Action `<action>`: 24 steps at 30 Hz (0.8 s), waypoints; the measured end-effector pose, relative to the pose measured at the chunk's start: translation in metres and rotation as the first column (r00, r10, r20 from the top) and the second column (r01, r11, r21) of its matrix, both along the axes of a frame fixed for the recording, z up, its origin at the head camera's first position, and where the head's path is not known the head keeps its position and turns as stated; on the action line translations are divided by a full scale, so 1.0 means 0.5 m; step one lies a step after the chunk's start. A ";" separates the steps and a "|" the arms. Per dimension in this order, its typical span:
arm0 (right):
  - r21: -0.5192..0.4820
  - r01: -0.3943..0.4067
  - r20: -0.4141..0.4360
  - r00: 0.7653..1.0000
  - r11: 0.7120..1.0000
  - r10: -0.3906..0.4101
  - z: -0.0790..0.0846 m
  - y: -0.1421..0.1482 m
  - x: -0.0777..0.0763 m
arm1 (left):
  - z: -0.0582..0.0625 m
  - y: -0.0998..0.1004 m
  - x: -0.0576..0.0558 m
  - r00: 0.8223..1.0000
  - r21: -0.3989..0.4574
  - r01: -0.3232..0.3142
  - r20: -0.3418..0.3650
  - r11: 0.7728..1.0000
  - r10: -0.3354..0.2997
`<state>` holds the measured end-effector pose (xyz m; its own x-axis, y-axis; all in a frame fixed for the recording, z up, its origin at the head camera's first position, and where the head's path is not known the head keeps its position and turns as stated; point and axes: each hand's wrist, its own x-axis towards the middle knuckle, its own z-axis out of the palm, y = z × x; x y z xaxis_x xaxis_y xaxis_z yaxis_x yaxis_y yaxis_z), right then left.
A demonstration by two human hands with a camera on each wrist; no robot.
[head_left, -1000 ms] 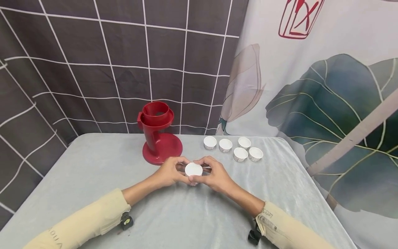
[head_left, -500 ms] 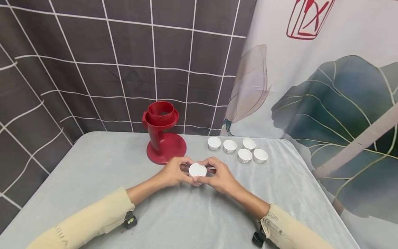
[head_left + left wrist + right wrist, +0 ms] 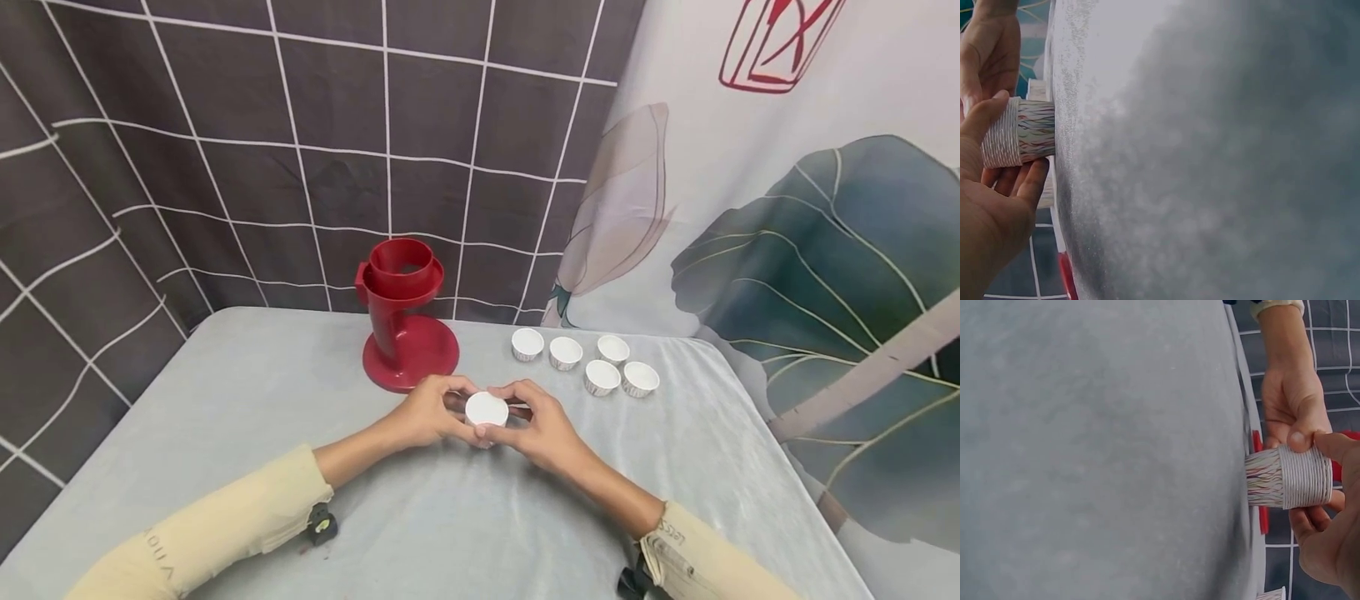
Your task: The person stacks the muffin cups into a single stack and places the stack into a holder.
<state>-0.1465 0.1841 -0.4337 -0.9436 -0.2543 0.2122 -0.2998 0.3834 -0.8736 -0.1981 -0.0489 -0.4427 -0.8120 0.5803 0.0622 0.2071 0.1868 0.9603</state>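
Note:
Between both hands, a stack of nested white paper baking cups (image 3: 487,408) stands upright near the middle of the table. In the left wrist view the lowest cup (image 3: 1037,128) shows coloured wavy streaks, and ribbed rims are packed above it. My left hand (image 3: 435,412) grips the stack from the left, thumb on its near side and fingers behind. From the right, my right hand (image 3: 546,429) holds it the same way, the two thumbs meeting at the front. The right wrist view shows the stacked rims (image 3: 1307,477) between thumb and fingers.
A red plastic stand (image 3: 411,354) with a round base and a ring-shaped holder (image 3: 402,275) on top is behind the left hand. Several single white paper cups (image 3: 602,377) stand at the back right. A pale grey cloth covers the table (image 3: 247,400), with curtains behind it.
The head view has swung a little left, so everything appears farther right in it. Both hands keep their hold on the stack, which has not visibly moved on the table.

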 end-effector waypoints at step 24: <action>0.000 -0.014 0.095 0.995 1.000 0.014 0.010 0.013 -0.011 | 0.007 -0.002 0.004 1.000 -0.015 -0.004 0.016 1.000 0.004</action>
<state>-0.1521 0.1908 -0.4289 -0.9556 -0.2681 0.1220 -0.2213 0.3803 -0.8980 -0.1963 -0.0501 -0.4394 -0.8151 0.5778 0.0405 0.1906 0.2015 0.9608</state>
